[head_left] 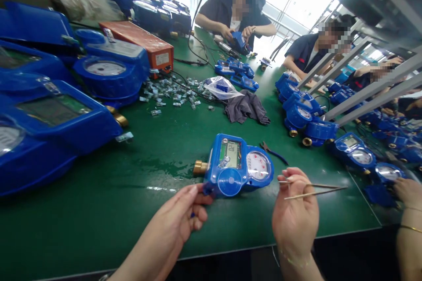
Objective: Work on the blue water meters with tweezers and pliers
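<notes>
A blue water meter (230, 181) lies in front of me, with a lit-up digital display, a round dial and a brass pipe fitting at its left. My left hand (184, 210) pinches the meter's near left corner between thumb and fingers. To the right of the meter, apart from it, my right hand (296, 210) is closed around metal tweezers (325, 188), whose joined end points right. A small thin piece shows at the right fingertips, too small to name. Pliers with dark blue handles (278, 156) rest just beyond the dial.
Blue meters (102, 70) crowd the left, beside an orange-red box (141, 44). Small clear seals (178, 92) lie scattered near a grey cloth (247, 107) and a plastic bag (221, 87). More meters (298, 116) line the right. Co-workers sit opposite; another person's hand (409, 193) reaches in at right.
</notes>
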{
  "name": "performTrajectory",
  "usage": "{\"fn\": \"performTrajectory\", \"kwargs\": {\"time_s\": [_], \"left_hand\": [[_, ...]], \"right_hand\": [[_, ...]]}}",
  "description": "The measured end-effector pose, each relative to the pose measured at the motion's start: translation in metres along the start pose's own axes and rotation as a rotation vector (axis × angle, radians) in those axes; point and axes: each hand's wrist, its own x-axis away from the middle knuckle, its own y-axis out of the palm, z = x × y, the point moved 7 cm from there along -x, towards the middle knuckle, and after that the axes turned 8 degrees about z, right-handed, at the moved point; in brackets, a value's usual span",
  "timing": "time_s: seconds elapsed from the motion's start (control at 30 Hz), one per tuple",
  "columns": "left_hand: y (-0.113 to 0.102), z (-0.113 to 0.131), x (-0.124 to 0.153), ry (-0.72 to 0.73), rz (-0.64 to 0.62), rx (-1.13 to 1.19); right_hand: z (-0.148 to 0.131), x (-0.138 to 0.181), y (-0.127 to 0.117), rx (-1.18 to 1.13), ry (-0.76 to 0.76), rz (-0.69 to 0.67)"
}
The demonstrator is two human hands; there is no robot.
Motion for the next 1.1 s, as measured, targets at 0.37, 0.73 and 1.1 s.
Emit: {"fn": "performTrajectory", "kwargs": {"time_s": [0.37,0.73,1.1], "left_hand": [[0.035,-0.028,0.001,-0.119,-0.168,0.218],[0.062,-0.064,0.008,-0.176,-0.254,0.186],[0.073,-0.073,0.004,-0.104,-0.351,0.097]], "right_hand": [[0.031,-0.006,0.015,-0.191,0.194,-0.050],[0.016,0.019,-0.041,0.146,-0.058,0.119],[0.004,0.066,-0.020,0.433,-0.297,-0.248]]}}
